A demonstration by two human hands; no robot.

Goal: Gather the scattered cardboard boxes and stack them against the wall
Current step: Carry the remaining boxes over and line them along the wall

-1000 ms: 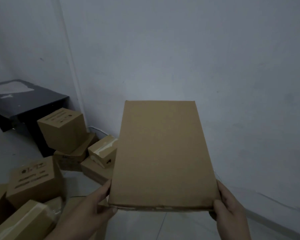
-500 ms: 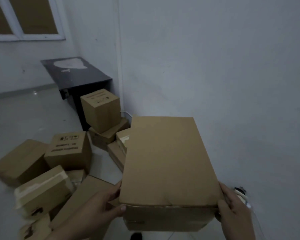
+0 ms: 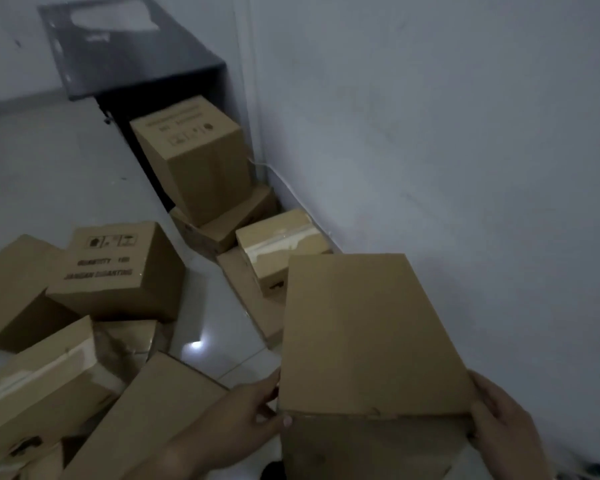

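Note:
I hold a plain brown cardboard box (image 3: 368,337) close to the grey wall (image 3: 465,150). My left hand (image 3: 250,414) grips its near left corner and my right hand (image 3: 499,424) grips its near right corner. Beyond it a taped box (image 3: 278,244) lies by the wall on a flat box (image 3: 250,299). A tall box (image 3: 194,157) stands on another flat box (image 3: 229,220) in the corner. Several boxes lie scattered at left, among them a printed box (image 3: 118,268) and a taped box (image 3: 39,386).
A dark table (image 3: 125,46) stands in the far corner against the wall. Glossy white floor tiles (image 3: 59,168) spread to the left. A long flat box (image 3: 146,420) lies just left of my left hand.
The view has tipped down and the held box has come lower, near the floor by the wall. Both hands keep their hold on its near corners.

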